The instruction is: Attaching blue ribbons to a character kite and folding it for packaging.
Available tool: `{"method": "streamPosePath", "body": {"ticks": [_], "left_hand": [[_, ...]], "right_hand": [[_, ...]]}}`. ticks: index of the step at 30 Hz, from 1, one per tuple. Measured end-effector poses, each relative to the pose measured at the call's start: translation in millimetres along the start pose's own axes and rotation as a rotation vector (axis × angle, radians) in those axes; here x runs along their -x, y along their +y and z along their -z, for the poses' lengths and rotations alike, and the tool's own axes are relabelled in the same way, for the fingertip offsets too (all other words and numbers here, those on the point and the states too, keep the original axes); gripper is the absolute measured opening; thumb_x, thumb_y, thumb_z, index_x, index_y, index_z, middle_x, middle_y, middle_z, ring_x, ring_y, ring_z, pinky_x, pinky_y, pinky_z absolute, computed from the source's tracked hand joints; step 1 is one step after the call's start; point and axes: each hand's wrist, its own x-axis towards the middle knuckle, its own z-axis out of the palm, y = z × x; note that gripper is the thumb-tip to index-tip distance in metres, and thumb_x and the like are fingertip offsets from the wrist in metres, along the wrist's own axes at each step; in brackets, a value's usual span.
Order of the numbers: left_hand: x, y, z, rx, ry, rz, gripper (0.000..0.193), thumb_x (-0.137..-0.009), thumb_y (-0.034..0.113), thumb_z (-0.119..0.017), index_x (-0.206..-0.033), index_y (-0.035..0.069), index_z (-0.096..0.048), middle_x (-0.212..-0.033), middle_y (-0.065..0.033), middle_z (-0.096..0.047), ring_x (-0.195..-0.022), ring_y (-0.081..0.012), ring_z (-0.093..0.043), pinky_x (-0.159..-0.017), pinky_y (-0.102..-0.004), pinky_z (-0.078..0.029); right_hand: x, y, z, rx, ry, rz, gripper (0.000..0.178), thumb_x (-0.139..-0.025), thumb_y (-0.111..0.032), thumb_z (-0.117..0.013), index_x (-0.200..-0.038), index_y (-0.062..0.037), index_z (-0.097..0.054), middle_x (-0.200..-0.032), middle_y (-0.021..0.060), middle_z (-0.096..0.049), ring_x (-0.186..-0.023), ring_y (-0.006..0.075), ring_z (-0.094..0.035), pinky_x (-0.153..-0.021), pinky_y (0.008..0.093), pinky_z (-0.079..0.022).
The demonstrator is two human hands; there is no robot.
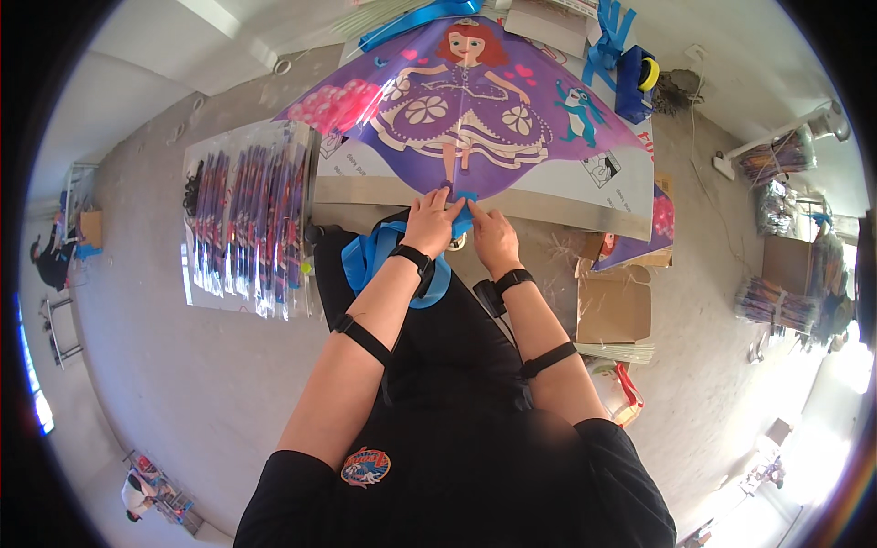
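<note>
A purple kite (448, 100) printed with a red-haired princess figure lies spread over the table, its lower tip toward me. At that tip my left hand (431, 224) has its fingers closed on the end of a blue ribbon (465, 210). From the other side my right hand (495, 242) pinches the same ribbon end between thumb and finger. Loose loops of the blue ribbon tail (364, 260) hang down over my lap. How the ribbon meets the kite tip is partly hidden by my fingers.
White printed cardboard (598, 196) lies under the kite. Many bagged folded kites (247, 228) are stacked at the left. A blue tape dispenser (632, 87) stands at the far right, beside hanging blue ribbons (607, 46). Near my right arm sits an open cardboard box (614, 306).
</note>
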Motion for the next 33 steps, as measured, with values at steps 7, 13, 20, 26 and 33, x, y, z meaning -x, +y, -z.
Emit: {"method": "streamPosePath", "body": {"ticks": [7, 13, 20, 26, 33], "left_hand": [[-2.7, -1.8, 0.8, -0.011, -0.005, -0.001, 0.049, -0.082, 0.01, -0.049, -0.131, 0.019, -0.051, -0.135, -0.0126, -0.041, -0.126, -0.0306, -0.037, -0.099, -0.0497, -0.032], [-13.7, 6.8, 2.8, 0.041, -0.063, 0.01, 0.045, -0.086, 0.015, -0.045, -0.131, 0.019, -0.049, -0.137, -0.0127, -0.04, -0.128, -0.0313, -0.035, -0.099, -0.0527, -0.033], [4.5, -11.1, 5.4, -0.017, 0.017, -0.002, 0.049, -0.079, 0.007, -0.051, -0.127, 0.018, -0.054, -0.133, -0.0137, -0.044, -0.122, -0.0313, -0.041, -0.099, -0.049, -0.033], [-9.5, 10.3, 11.1, -0.04, -0.072, 0.001, 0.048, -0.08, 0.009, -0.052, -0.127, 0.017, -0.053, -0.134, -0.015, -0.044, -0.123, -0.0328, -0.041, -0.101, -0.0501, -0.031], [-9.0, 10.5, 20.5, -0.044, -0.106, 0.004, 0.048, -0.08, 0.008, -0.053, -0.126, 0.017, -0.054, -0.134, -0.0155, -0.044, -0.123, -0.0327, -0.041, -0.103, -0.0496, -0.029]], "right_hand": [[-3.6, -0.4, -0.2, 0.015, -0.007, -0.004, 0.038, -0.086, -0.014, -0.054, -0.123, -0.0234, -0.057, -0.086, 0.0109, -0.057, -0.087, 0.0291, -0.059, -0.074, 0.0408, -0.049], [-9.8, 21.9, 5.6, -0.078, 0.03, 0.047, 0.036, -0.086, -0.018, -0.053, -0.122, -0.0219, -0.056, -0.087, 0.0178, -0.058, -0.079, 0.0367, -0.06, -0.069, 0.0467, -0.05], [-107.7, 112.7, 122.2, -0.452, 0.398, -0.296, 0.019, -0.085, -0.021, -0.059, -0.094, -0.0065, -0.068, -0.079, 0.0133, -0.067, -0.076, 0.0275, -0.066, -0.068, 0.034, -0.05], [-194.0, 235.8, 239.9, -0.153, 0.694, -0.35, 0.023, -0.081, -0.025, -0.061, -0.093, -0.0068, -0.069, -0.084, 0.0143, -0.068, -0.08, 0.0287, -0.065, -0.071, 0.0382, -0.05], [-248.0, 267.6, 247.0, -0.011, 0.595, -0.421, 0.03, -0.081, -0.031, -0.062, -0.099, -0.0093, -0.068, -0.087, 0.0166, -0.067, -0.087, 0.0314, -0.065, -0.078, 0.0395, -0.05]]}}
